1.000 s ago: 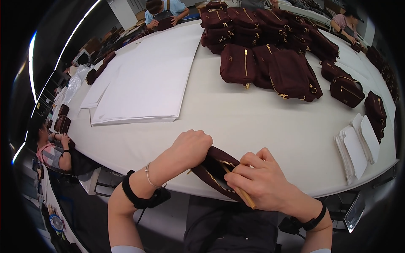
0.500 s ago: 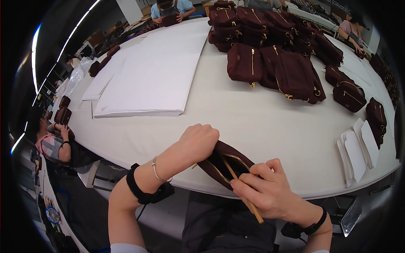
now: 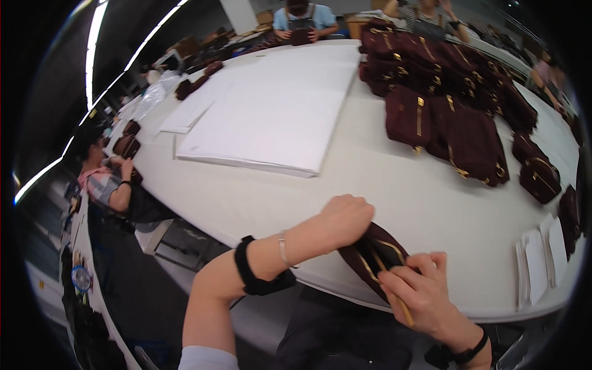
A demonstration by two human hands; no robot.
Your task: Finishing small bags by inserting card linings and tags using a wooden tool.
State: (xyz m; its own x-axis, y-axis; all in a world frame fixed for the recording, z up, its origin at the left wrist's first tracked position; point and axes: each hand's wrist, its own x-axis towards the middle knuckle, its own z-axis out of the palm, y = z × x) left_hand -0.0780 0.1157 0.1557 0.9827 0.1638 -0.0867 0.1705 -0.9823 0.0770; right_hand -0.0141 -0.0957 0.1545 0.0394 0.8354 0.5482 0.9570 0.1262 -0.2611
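A dark maroon zippered pouch (image 3: 359, 264) hangs at the table's near edge, its gold-toothed zipper spread apart and its dark inside showing. My left hand (image 3: 348, 217) is closed over the pouch's far end, the fingers curled out of sight. A thin wooden stick (image 3: 404, 311) is gripped by my right hand (image 3: 420, 287) at the pouch's near end. One end of the stick reaches into the opening; the other pokes out below my fingers. My right fingers also lie against the zipper edge. Whatever the stick's inner tip touches is hidden.
Maroon bags (image 3: 456, 123) with gold zippers are heaped at the back right. A stack of large white sheets (image 3: 265, 117) lies left of them. White cards (image 3: 533, 265) stand at the right edge. Co-workers sit around the table, one at the left (image 3: 111, 188).
The whole view has swung, so the table, pouch and both hands appear farther right. Less of the stick shows below my right hand. Both hands keep their hold.
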